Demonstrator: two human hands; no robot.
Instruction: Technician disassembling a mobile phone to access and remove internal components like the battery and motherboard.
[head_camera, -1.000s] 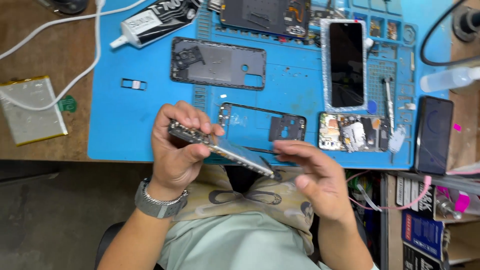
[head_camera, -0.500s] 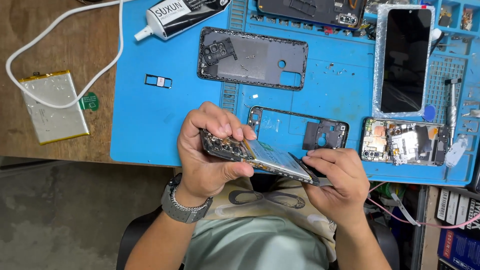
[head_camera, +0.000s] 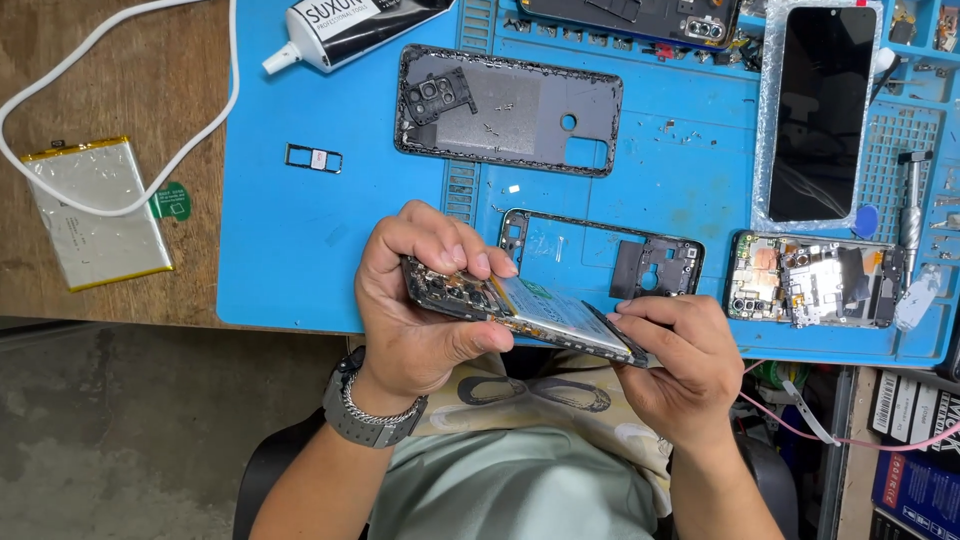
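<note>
I hold an opened phone body (head_camera: 535, 312) edge-on above the near edge of a blue work mat (head_camera: 330, 230). Its circuit board and battery face up. My left hand (head_camera: 420, 310) grips the board end, fingers curled over the top, thumb underneath. My right hand (head_camera: 680, 355) pinches the other end, where a thin dark strip lifts off the corner. A grey watch sits on my left wrist.
On the mat lie a black back cover (head_camera: 505, 108), an empty middle frame (head_camera: 600, 250), a screen panel (head_camera: 818, 110), a bare circuit assembly (head_camera: 810, 280), a SIM tray (head_camera: 313, 158) and a glue tube (head_camera: 350, 25). A loose battery (head_camera: 95, 215) and a white cable (head_camera: 130, 110) rest on the wooden desk.
The view has shifted so that mat and hands sit further right. My right hand has closed onto the phone body's end, which it only hovered by a second ago.
</note>
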